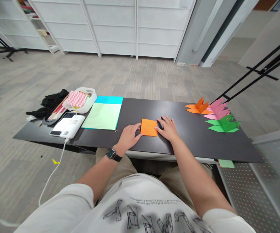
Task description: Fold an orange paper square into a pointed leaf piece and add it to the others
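Note:
A folded orange paper square [149, 127] lies flat on the dark table [140, 110] in front of me. My left hand [129, 136] rests at its left edge, fingers flat and touching the paper, a watch on the wrist. My right hand [168, 128] lies at the paper's right edge, fingers spread flat on the table and pressing the paper's side. Neither hand holds anything.
A light green sheet [103, 116] over a cyan sheet [110, 100] lies to the left, beside a white basket [87, 97], a phone and power bank [68, 124] and black cloth [52, 100]. Folded orange [199, 107], pink [218, 110] and green [224, 124] paper shapes sit at the right.

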Tool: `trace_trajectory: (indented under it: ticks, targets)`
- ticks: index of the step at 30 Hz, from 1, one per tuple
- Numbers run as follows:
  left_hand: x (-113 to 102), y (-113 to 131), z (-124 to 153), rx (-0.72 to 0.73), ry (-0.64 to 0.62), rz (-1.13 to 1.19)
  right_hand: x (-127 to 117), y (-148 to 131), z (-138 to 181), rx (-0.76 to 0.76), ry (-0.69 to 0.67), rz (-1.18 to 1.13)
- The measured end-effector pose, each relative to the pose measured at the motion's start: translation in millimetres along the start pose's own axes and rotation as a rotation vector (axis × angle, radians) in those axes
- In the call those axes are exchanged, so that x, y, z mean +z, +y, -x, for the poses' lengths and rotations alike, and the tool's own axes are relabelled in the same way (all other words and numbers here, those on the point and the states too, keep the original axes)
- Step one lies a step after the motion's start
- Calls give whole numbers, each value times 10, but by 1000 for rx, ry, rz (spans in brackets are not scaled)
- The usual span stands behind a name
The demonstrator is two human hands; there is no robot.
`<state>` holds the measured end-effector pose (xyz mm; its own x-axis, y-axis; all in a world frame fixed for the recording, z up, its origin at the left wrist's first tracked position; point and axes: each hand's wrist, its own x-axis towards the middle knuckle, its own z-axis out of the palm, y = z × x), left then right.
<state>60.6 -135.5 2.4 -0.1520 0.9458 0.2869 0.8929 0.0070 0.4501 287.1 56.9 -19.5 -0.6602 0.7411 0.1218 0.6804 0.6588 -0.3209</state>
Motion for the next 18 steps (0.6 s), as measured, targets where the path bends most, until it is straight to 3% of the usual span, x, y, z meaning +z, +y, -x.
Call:
trace_trajectory:
  ticks: [6,13,18]
  targets:
    - [-41,-1,-84,-74,17,19,13,1,-11,2,2,5]
    - [-111,22,-128,42,-86,-67,-1,-12,-5,8,0,11]
    - [-94,14,-130,43,-29,-204,-23,-35,5,4,5,12]
